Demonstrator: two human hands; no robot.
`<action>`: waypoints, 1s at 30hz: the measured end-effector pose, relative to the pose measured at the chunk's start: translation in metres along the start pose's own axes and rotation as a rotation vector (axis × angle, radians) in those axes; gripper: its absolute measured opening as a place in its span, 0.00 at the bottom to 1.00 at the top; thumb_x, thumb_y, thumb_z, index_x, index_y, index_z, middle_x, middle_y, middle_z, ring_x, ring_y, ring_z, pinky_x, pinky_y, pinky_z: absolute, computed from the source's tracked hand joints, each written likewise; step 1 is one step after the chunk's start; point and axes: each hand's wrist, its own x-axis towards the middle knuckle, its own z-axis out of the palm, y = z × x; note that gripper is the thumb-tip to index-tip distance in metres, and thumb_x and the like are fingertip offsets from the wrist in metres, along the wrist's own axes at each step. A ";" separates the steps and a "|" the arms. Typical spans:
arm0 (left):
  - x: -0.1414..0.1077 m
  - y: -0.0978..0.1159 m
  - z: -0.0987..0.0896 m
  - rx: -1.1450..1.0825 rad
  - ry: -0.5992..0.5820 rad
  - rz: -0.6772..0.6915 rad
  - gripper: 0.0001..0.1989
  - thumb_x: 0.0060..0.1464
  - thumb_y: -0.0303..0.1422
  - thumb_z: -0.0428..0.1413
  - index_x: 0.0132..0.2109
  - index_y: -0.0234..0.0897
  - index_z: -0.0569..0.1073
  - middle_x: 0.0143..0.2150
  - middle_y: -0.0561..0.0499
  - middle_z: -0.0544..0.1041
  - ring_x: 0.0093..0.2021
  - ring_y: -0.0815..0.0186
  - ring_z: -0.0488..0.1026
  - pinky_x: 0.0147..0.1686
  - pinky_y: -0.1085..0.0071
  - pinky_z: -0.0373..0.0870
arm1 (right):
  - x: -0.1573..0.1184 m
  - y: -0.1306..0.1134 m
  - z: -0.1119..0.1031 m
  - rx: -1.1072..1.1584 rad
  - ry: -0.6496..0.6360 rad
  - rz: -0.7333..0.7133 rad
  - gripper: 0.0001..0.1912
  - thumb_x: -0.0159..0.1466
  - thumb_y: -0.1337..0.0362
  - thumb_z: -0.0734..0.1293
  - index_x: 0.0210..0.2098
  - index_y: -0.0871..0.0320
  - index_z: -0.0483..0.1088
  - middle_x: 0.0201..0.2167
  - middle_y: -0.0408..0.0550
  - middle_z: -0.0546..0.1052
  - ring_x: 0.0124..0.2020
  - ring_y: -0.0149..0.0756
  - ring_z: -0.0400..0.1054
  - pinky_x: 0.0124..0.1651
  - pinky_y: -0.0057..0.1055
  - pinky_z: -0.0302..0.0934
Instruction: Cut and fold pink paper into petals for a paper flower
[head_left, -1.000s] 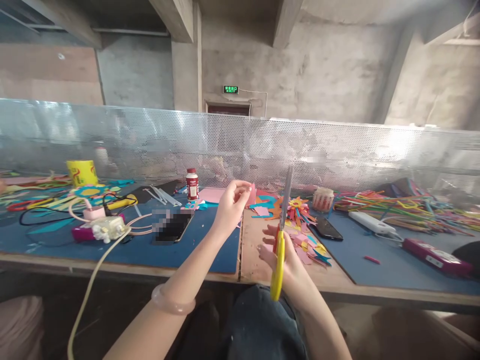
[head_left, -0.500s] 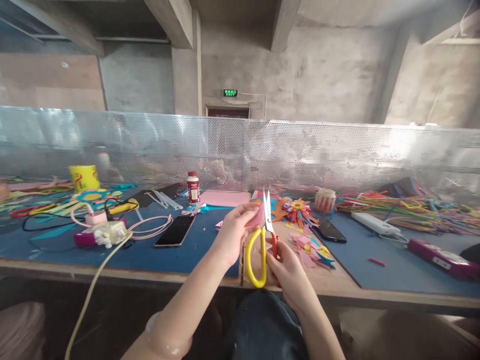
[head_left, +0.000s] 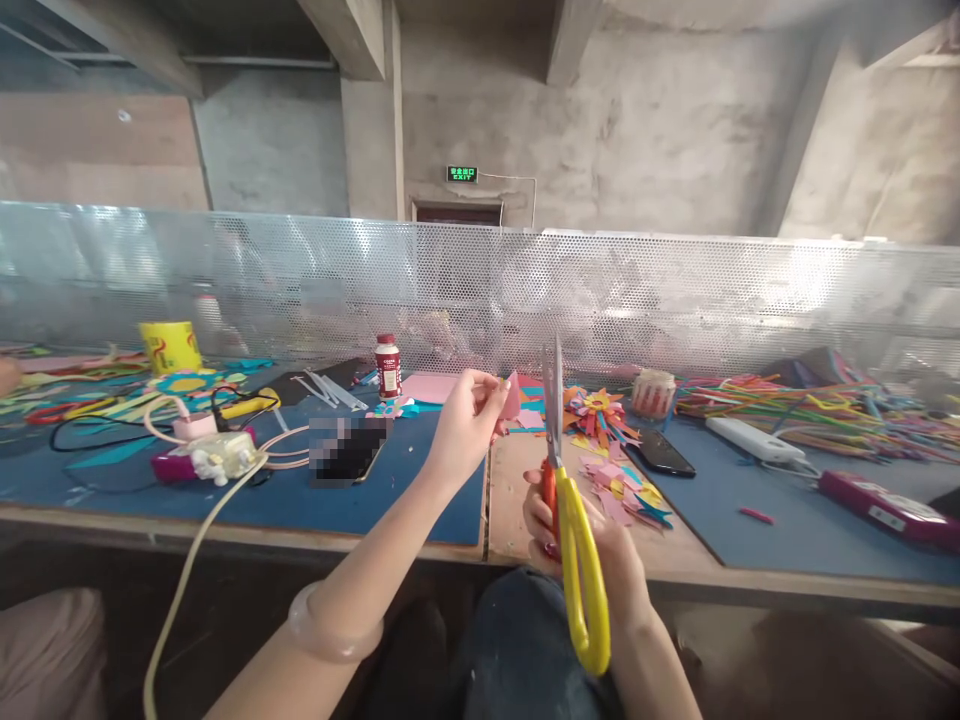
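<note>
Between its pinched fingers my left hand (head_left: 474, 420) holds a small folded piece of pink paper (head_left: 511, 397) above the table. My right hand (head_left: 581, 525) is wrapped round the scissors (head_left: 574, 540), which have one yellow and one red-orange handle. Their blades point up and look nearly closed, to the right of the pink paper and apart from it. Cut paper scraps (head_left: 624, 490) in pink, yellow and blue lie on the wooden strip to the right of my hands. Behind them is a multicoloured paper flower (head_left: 598, 412).
A red-capped bottle (head_left: 388, 367), a phone (head_left: 351, 450) and a power strip with cables (head_left: 217, 457) are on the left. At right are another phone (head_left: 664, 453), a clear jar (head_left: 652, 393), coloured strips (head_left: 810, 405) and a white charger (head_left: 752, 440). A perforated metal screen (head_left: 465, 300) stands behind.
The scissors have moved right, away from the pink paper, and turned; their blades have come together. My left hand has shifted slightly up with the paper, which now looks folded.
</note>
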 end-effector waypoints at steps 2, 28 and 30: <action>0.000 0.001 0.002 0.002 -0.029 0.006 0.10 0.53 0.39 0.51 0.36 0.38 0.61 0.21 0.56 0.67 0.18 0.74 0.65 0.18 0.77 0.61 | -0.001 0.002 -0.001 0.022 -0.031 -0.029 0.24 0.45 0.54 0.68 0.39 0.55 0.62 0.25 0.39 0.55 0.20 0.24 0.45 0.17 0.20 0.45; -0.007 0.027 0.018 0.088 0.014 0.224 0.05 0.55 0.35 0.49 0.38 0.40 0.64 0.22 0.55 0.66 0.22 0.72 0.62 0.21 0.74 0.58 | 0.008 0.014 0.006 -0.439 0.224 -0.106 0.06 0.52 0.63 0.60 0.30 0.55 0.61 0.21 0.38 0.59 0.16 0.25 0.53 0.21 0.25 0.56; -0.007 0.027 0.019 0.091 0.005 0.233 0.05 0.55 0.35 0.49 0.38 0.40 0.64 0.22 0.55 0.65 0.21 0.72 0.61 0.21 0.74 0.58 | 0.008 0.014 0.006 -0.446 0.215 -0.107 0.06 0.52 0.64 0.60 0.31 0.55 0.61 0.21 0.38 0.59 0.16 0.25 0.54 0.22 0.26 0.57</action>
